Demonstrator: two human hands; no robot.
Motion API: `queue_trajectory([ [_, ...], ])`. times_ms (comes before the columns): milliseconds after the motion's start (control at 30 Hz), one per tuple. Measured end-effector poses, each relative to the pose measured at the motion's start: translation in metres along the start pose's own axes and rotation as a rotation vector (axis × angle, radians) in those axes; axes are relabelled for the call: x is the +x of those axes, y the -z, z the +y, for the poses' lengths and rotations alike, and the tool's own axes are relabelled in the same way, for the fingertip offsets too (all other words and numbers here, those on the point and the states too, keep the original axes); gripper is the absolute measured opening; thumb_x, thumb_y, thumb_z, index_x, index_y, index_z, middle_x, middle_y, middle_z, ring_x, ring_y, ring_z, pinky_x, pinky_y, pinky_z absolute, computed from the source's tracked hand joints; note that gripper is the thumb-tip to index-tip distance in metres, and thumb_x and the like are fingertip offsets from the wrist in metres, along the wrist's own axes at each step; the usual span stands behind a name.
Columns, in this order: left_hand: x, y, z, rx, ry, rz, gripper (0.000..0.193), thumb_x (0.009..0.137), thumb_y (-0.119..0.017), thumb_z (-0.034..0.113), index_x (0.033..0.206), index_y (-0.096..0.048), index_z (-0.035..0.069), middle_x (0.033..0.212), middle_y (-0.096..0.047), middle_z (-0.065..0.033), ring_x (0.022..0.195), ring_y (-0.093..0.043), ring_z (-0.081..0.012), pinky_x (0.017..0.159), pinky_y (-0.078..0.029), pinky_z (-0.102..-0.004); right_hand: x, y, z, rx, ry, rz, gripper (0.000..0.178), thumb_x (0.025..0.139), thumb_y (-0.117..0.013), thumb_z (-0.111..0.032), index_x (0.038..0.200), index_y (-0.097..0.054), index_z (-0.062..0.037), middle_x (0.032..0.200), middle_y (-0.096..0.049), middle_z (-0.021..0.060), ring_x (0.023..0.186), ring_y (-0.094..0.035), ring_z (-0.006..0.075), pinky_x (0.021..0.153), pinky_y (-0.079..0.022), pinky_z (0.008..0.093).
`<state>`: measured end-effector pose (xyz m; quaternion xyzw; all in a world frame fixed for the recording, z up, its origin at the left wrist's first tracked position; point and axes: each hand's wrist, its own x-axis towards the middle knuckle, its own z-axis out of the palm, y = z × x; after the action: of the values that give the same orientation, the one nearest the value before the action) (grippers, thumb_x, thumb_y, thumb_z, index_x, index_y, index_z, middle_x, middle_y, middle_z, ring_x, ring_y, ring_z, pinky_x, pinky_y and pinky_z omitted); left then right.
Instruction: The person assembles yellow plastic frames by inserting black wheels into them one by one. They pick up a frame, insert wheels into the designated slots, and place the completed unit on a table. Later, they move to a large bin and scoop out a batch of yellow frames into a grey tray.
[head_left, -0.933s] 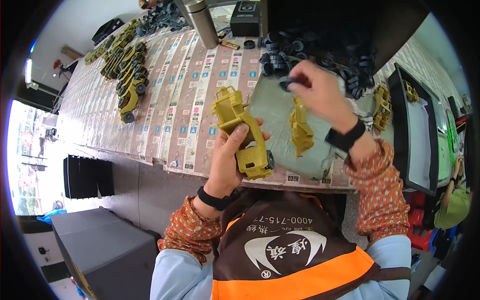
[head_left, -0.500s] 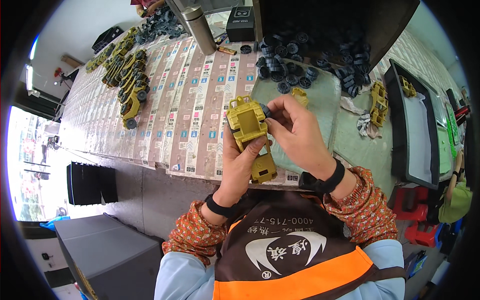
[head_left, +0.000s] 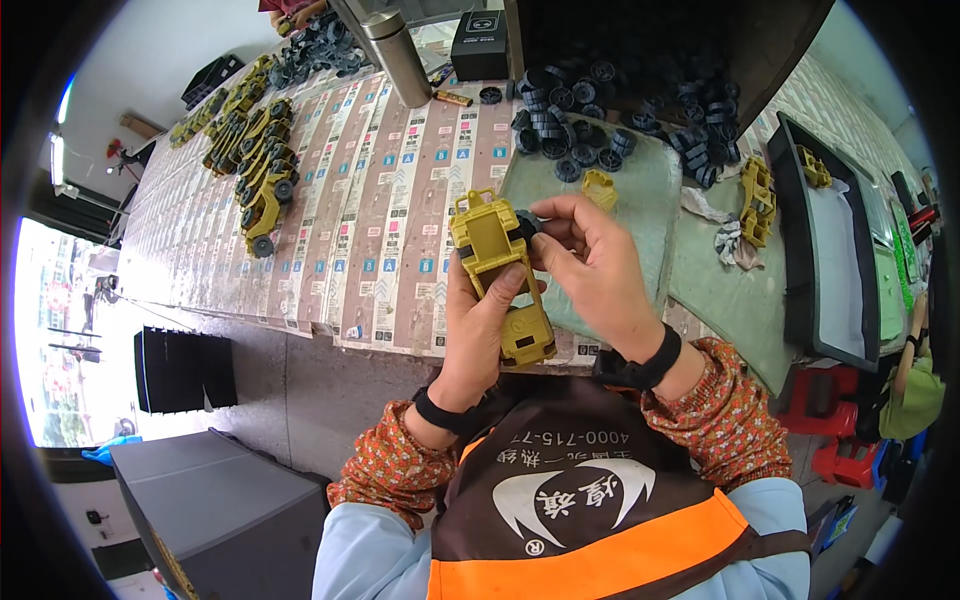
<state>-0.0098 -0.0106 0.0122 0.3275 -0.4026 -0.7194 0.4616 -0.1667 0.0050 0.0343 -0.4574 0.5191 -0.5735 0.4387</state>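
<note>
My left hand (head_left: pixel 478 325) is wrapped round a yellow toy truck body (head_left: pixel 490 235), its thumb across the middle. The truck is tilted upright over the near edge of the table. At its upper right side, my right hand (head_left: pixel 598 262) pinches a dark grey toy wheel (head_left: pixel 527 226) between thumb and fingers, right against the truck. Whether the wheel sits on an axle is hidden by the fingers. Beyond my right hand, a small yellow toy part (head_left: pixel 599 189) lies on a greenish mat (head_left: pixel 640 215).
Loose dark wheels (head_left: pixel 570 125) are heaped at the back by a dark open box (head_left: pixel 640 60). A steel flask (head_left: pixel 397 62) and a black carton (head_left: pixel 480 46) stand nearby. Rows of yellow toy trucks (head_left: pixel 262 185) lie left; a black tray (head_left: pixel 820 250) sits right. Another person's hands (head_left: pixel 300 18) are far left.
My right thumb and fingers have shifted slightly, and more of the wheel shows at the truck's side. The truck has turned a little in my left hand.
</note>
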Motion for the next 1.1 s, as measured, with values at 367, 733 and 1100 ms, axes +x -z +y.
queue_trajectory([
  [367,-0.004,-0.001,0.000,0.015,0.050,-0.007,0.043,0.099,-0.072,0.014,0.134,-0.048,0.007,0.117,-0.064,-0.0058,0.099,-0.067,-0.0155,0.081,-0.058,-0.0310,0.002,-0.002,0.016,0.040,0.093,0.079,0.023,0.095,-0.064,0.000,0.117,-0.066,0.0048,0.099,-0.074,0.0081,0.086,-0.069,0.0110,0.075,-0.057,0.0279],
  [733,0.003,0.013,-0.011,0.115,0.002,-0.045,0.047,0.102,-0.068,0.019,0.140,-0.044,0.007,0.126,-0.060,-0.0046,0.114,-0.059,-0.0142,0.098,-0.051,-0.0329,-0.008,-0.008,0.015,-0.128,0.291,0.019,0.032,0.084,-0.057,0.008,0.114,-0.064,0.0056,0.101,-0.066,0.0172,0.092,-0.069,0.0286,0.084,-0.055,0.0354],
  [1100,-0.003,0.021,-0.018,0.129,0.003,-0.170,0.047,0.105,-0.063,0.015,0.144,-0.041,0.003,0.134,-0.058,-0.0082,0.121,-0.059,-0.0189,0.104,-0.049,-0.0367,-0.016,-0.015,0.008,-0.315,0.346,-0.027,0.039,0.070,-0.052,0.007,0.108,-0.060,0.0052,0.094,-0.056,0.0184,0.082,-0.059,0.0351,0.074,-0.050,0.0384],
])
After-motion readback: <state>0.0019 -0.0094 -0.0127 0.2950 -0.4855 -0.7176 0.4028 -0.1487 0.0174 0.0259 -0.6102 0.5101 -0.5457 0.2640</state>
